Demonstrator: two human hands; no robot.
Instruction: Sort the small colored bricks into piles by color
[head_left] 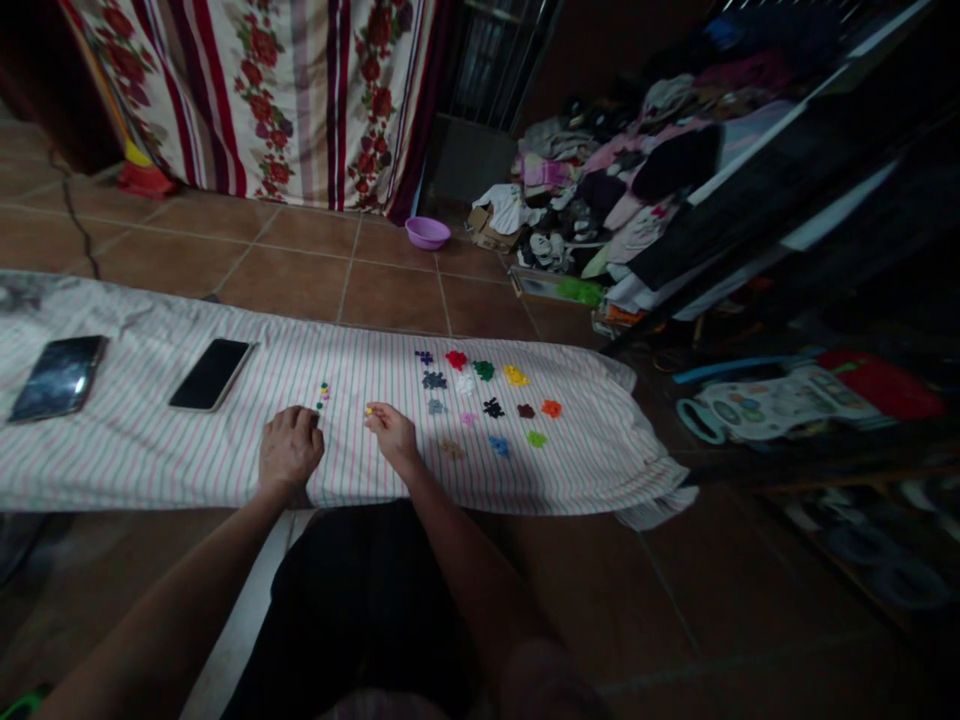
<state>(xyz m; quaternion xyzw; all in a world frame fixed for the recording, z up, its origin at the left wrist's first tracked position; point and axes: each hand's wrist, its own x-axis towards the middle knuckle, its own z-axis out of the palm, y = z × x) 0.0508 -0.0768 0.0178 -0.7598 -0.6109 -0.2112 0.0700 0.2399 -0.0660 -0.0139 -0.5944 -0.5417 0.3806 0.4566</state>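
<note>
At the centre of the frame, the right hand (pixel 394 435) has its fingers closed in a pinch on one small yellow piece (pixel 369 410). To the left of it, the left hand (pixel 291 445) lies on the striped cloth (pixel 360 470) of the desk, its fingers bent downward; whether they hold something, I cannot tell. Near their tips is a dark green piece (pixel 319 406), and just above it a short row of coloured pieces (pixel 324 392).

I think the smallness is the first danger: a slightly too strong squeeze could make the yellow piece jump away and fall to the tiled floor. The cloth is soft and loose, so if the left hand pulls it, the short row could become crooked or come apart.

Right of centre, the loose piles lie close together, with no container that I can see. The right forearm passes near the beige pile (pixel 451 449); if it swings to the right, it may push these pieces into the blue pile (pixel 499 446). The white pile (pixel 466 384) is pale on pale cloth, therefore easy to disturb unnoticed.
</note>
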